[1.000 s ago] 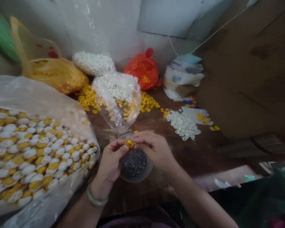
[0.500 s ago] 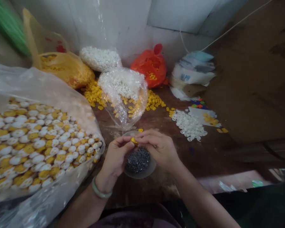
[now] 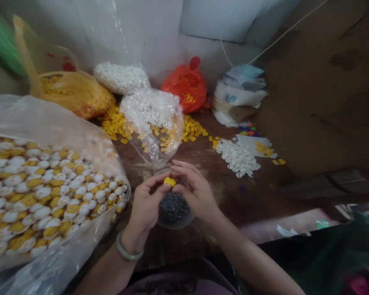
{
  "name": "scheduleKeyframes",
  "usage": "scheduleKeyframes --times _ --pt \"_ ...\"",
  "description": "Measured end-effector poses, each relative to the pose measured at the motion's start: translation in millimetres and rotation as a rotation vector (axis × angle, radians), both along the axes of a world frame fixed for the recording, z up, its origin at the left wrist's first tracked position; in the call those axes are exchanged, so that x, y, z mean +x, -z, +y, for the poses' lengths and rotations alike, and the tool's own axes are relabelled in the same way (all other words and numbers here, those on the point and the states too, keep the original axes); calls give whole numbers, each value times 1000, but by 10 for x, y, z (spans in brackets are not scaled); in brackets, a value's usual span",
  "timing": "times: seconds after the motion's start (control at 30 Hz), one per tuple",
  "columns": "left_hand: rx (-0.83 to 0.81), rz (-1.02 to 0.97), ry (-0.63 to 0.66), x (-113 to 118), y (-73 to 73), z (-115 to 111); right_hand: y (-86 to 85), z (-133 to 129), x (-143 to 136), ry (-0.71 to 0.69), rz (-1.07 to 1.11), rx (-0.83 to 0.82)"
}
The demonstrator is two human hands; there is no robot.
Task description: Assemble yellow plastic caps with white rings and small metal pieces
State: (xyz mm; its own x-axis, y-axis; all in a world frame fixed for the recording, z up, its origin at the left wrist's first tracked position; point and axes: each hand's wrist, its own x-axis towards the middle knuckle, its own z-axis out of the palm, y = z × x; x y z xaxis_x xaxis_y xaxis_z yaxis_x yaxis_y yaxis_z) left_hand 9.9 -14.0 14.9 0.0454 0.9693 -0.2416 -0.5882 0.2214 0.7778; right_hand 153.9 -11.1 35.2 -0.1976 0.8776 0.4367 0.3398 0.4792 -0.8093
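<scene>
A small yellow piece (image 3: 169, 182) is pinched between the thumb and fingers of my left hand (image 3: 148, 200), which has a pale bangle at its wrist. My right hand (image 3: 197, 192) is beside it, fingers curved and apart from the thumb, its thumb close to the yellow piece; whether it touches the piece is unclear. Under both hands stands a round translucent bowl (image 3: 184, 221) of small dark shiny bits (image 3: 174, 207). Behind the hands, a clear plastic bag (image 3: 155, 119) of white pieces lies over loose yellow pieces (image 3: 113, 123).
At left, a large clear bag (image 3: 49, 188) bulges with white-and-yellow pieces. Behind are a yellow bag (image 3: 80, 92), a white-filled bag (image 3: 121, 78) and a red bag (image 3: 186, 86). White pieces (image 3: 236, 157) lie at right, near a paper-topped stack (image 3: 240, 92).
The yellow piece has turned and shows more of itself between my hands. My right hand's fingers have lifted and spread from it. The whole view has shifted slightly.
</scene>
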Motion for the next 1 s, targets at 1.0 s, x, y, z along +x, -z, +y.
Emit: scheduleKeyframes --times 1.0 --pt "-69 8 -42 6 -24 54 238 1650 726 442 -404 -22"
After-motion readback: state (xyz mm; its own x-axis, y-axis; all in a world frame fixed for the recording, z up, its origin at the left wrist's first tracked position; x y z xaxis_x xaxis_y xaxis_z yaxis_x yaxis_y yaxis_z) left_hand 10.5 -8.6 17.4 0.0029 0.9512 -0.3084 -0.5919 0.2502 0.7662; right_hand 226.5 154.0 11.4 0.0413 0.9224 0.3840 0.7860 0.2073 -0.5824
